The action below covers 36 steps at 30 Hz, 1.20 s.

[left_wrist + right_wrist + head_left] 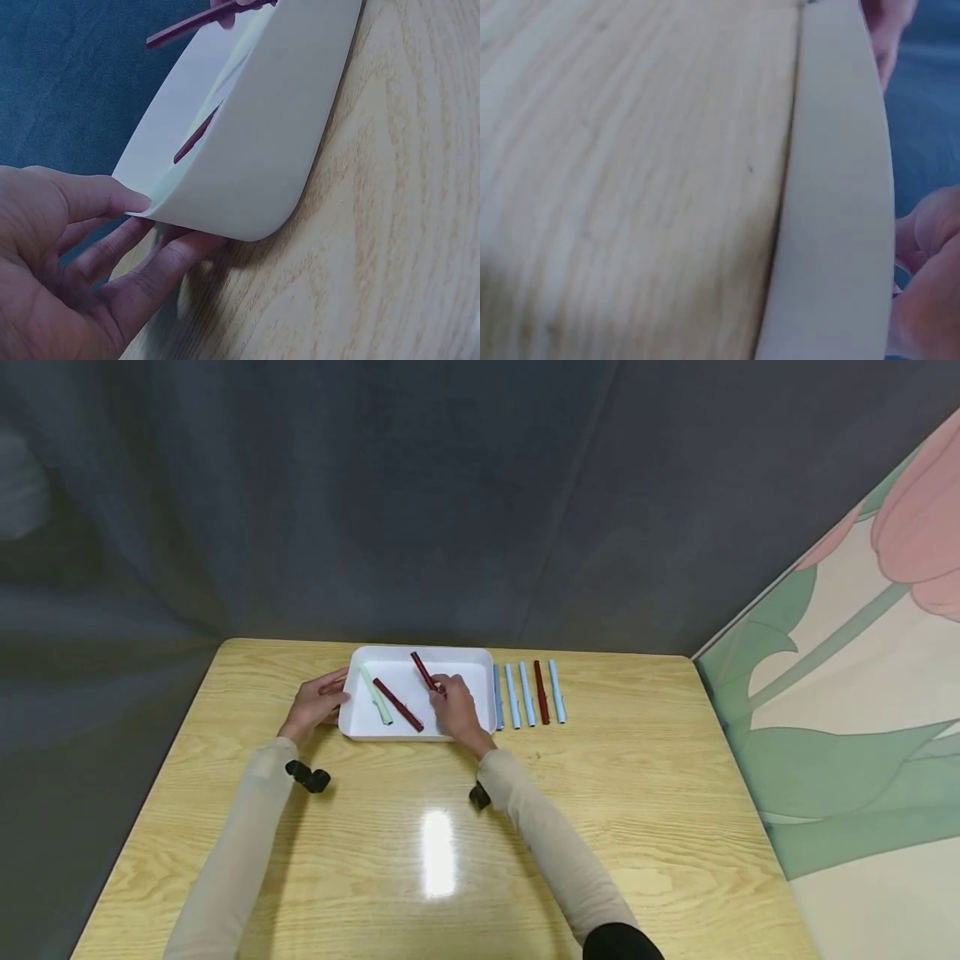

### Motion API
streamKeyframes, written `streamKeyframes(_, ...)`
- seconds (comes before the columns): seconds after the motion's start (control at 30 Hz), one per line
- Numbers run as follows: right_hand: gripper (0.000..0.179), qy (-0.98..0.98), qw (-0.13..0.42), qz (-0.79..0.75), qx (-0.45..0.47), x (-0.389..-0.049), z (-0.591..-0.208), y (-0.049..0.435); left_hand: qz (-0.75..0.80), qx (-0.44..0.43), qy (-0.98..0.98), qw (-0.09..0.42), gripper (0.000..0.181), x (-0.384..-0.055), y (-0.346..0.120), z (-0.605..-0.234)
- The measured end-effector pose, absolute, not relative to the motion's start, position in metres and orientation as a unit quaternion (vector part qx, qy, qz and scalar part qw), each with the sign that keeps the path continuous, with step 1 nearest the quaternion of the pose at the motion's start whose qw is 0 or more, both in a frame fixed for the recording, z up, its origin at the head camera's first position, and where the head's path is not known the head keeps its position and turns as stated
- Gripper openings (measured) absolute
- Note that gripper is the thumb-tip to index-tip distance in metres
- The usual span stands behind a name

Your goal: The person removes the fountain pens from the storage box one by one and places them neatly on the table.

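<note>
A white tray [468, 662] lies near the table's far edge. My left hand [313, 703] holds its left end; in the left wrist view the thumb rests on the rim [187, 172] and other fingers touch the wall from outside and below. Over the tray, my right hand [456, 710] pinches a dark red pen-like stick [422, 669] by its near end, tilted up to the left. Inside the tray lie a pale green stick [375, 693] and a second dark red stick [397, 704]. The right wrist view shows part of the right hand [934, 285] behind the tray wall.
Right of the tray, several light blue sticks [513, 696] and one dark red stick [542, 692] stand in a row, roughly parallel. The wooden table [375, 843] extends toward me. A dark curtain [450, 510] hangs behind it, and a flower-patterned surface [840, 693] borders the right.
</note>
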State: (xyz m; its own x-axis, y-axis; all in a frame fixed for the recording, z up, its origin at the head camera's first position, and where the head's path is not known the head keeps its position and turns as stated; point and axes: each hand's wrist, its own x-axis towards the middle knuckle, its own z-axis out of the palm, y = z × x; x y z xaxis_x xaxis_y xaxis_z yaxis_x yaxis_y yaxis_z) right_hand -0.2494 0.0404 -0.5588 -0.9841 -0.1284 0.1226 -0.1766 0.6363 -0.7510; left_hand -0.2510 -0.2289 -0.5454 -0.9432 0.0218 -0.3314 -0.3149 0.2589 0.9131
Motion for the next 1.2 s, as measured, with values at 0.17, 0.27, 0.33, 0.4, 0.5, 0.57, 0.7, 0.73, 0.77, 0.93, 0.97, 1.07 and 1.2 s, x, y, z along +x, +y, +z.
streamKeyframes(0.17, 0.026, -0.853, 0.007, 0.521, 0.033, -0.257, -0.555, 0.05, 0.601, -0.095, 0.781, 0.141, 0.062, -0.252, -0.23, -0.545)
streamKeyframes(0.27, 0.026, -0.823, -0.028, 0.567, -0.001, -0.259, -0.552, 0.059, 0.6, -0.097, 0.781, 0.143, 0.062, -0.252, -0.23, -0.546)
streamKeyframes(0.33, 0.027, -0.807, -0.046, 0.589, -0.011, -0.26, -0.551, 0.065, 0.599, -0.098, 0.782, 0.145, 0.062, -0.252, -0.23, -0.546)
streamKeyframes(0.4, 0.028, -0.791, -0.061, 0.609, -0.014, -0.261, -0.55, 0.072, 0.599, -0.099, 0.781, 0.147, 0.062, -0.252, -0.23, -0.546)
streamKeyframes(0.5, 0.03, -0.775, -0.083, 0.627, -0.007, -0.262, -0.549, 0.081, 0.601, -0.101, 0.779, 0.149, 0.062, -0.253, -0.231, -0.546)
streamKeyframes(0.57, 0.032, -0.769, -0.098, 0.632, 0.0, -0.262, -0.547, 0.085, 0.602, -0.101, 0.778, 0.148, 0.062, -0.253, -0.231, -0.546)
streamKeyframes(0.7, 0.036, -0.769, -0.119, 0.628, 0.016, -0.261, -0.542, 0.09, 0.603, -0.099, 0.777, 0.15, 0.062, -0.253, -0.231, -0.546)
streamKeyframes(0.73, 0.037, -0.772, -0.121, 0.624, 0.018, -0.261, -0.541, 0.091, 0.603, -0.098, 0.777, 0.15, 0.062, -0.253, -0.231, -0.546)
streamKeyframes(0.77, 0.037, -0.774, -0.122, 0.62, 0.021, -0.262, -0.54, 0.092, 0.602, -0.098, 0.778, 0.151, 0.062, -0.253, -0.23, -0.546)
streamKeyframes(0.93, 0.041, -0.783, -0.124, 0.61, 0.021, -0.265, -0.537, 0.099, 0.602, -0.1, 0.778, 0.149, 0.061, -0.253, -0.23, -0.546)
streamKeyframes(0.97, 0.042, -0.782, -0.123, 0.611, 0.021, -0.266, -0.536, 0.101, 0.602, -0.101, 0.778, 0.148, 0.061, -0.254, -0.23, -0.546)
streamKeyframes(1.07, 0.044, -0.775, -0.119, 0.62, 0.018, -0.267, -0.532, 0.108, 0.603, -0.102, 0.777, 0.147, 0.061, -0.254, -0.231, -0.547)
streamKeyframes(1.2, 0.045, -0.774, -0.108, 0.624, 0.016, -0.269, -0.529, 0.118, 0.602, -0.104, 0.778, 0.148, 0.061, -0.254, -0.231, -0.547)
